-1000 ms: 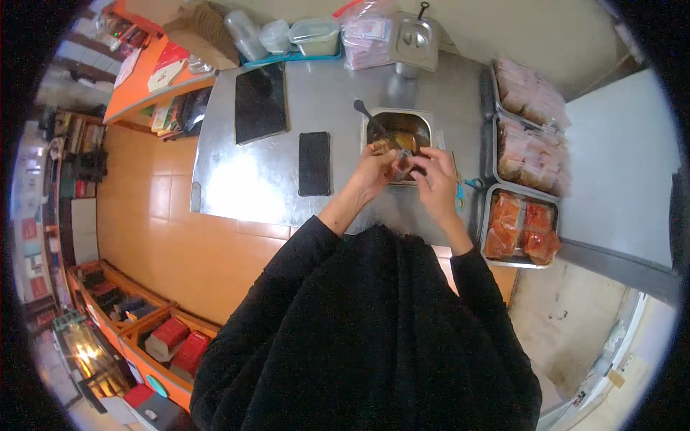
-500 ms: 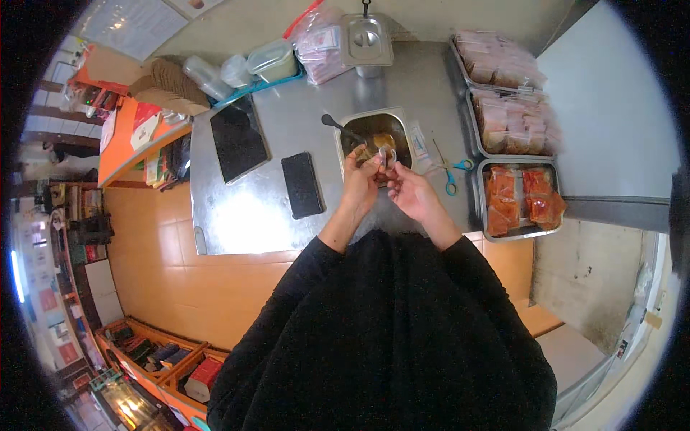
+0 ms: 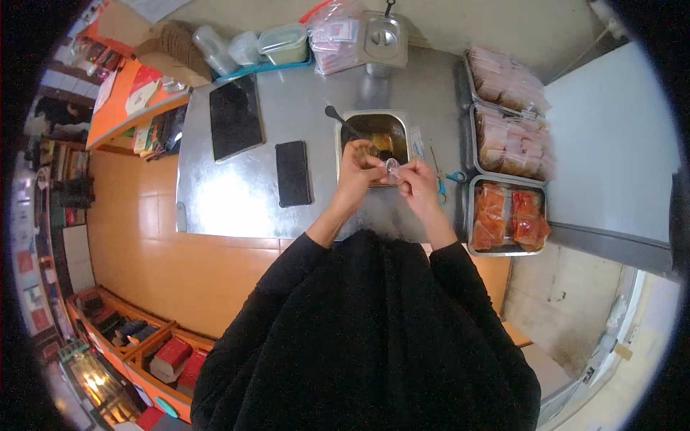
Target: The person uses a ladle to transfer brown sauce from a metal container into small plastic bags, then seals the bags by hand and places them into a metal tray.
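Observation:
Both hands meet over the near side of a square steel container (image 3: 409, 136) on the metal table. My left hand (image 3: 357, 169) and my right hand (image 3: 419, 181) pinch a small clear plastic bag (image 3: 392, 166) between them, fingertips at its top. What the bag contains is hard to make out. Brown liquid lies in the container, partly hidden by my left hand. A black-handled utensil (image 3: 336, 117) leans out over the container's far left rim; its lower end is hidden.
Blue-handled scissors (image 3: 456, 177) lie right of my right hand. Along the right edge stand trays of filled packets (image 3: 507, 140) and orange packets (image 3: 491, 215). A black phone (image 3: 293, 174) and a dark tablet (image 3: 236, 118) lie left. A lidded steel pot (image 3: 383, 37) stands behind.
The view has shifted slightly. My fingers have drawn closer around the bag's top, and its round opening looks narrower than before. Both hands stay over the container's near side.

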Available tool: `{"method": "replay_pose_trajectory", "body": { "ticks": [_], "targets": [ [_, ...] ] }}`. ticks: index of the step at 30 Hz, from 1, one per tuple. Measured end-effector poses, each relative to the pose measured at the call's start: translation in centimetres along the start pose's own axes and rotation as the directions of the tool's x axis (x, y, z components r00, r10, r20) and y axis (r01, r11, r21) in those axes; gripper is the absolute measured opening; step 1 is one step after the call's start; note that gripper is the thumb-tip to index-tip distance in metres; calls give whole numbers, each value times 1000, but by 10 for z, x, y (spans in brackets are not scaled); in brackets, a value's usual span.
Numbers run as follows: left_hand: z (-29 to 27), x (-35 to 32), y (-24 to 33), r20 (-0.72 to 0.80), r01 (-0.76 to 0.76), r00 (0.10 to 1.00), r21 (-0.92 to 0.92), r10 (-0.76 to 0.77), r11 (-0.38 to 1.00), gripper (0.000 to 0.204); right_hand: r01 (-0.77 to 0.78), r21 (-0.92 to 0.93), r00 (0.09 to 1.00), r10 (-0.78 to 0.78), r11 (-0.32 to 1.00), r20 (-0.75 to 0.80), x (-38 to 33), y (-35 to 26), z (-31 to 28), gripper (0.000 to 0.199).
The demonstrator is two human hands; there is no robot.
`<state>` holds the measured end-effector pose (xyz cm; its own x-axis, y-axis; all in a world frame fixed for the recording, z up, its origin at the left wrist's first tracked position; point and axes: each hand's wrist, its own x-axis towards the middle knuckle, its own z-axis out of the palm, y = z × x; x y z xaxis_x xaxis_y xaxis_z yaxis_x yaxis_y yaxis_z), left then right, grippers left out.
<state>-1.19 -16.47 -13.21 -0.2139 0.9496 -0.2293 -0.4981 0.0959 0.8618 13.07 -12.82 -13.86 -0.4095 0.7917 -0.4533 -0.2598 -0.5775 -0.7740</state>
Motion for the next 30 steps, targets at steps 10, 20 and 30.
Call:
{"method": "replay_pose_trajectory", "body": {
  "ticks": [10, 20, 30],
  "targets": [
    [17, 24, 33, 217, -359, 933, 582, 286, 730, 36, 358, -902, 819, -546, 241, 179, 11, -62, 4, 14],
    [20, 16, 21, 220, -284, 947, 225, 235, 932, 47, 459, -816, 804, -555, 352, 213, 9, -74, 7, 19],
    [27, 7, 20, 196, -421, 907, 393, 373, 817, 40, 588, -804, 675, -603, 91, 425, -2, -80, 31, 19]
  ]
}}
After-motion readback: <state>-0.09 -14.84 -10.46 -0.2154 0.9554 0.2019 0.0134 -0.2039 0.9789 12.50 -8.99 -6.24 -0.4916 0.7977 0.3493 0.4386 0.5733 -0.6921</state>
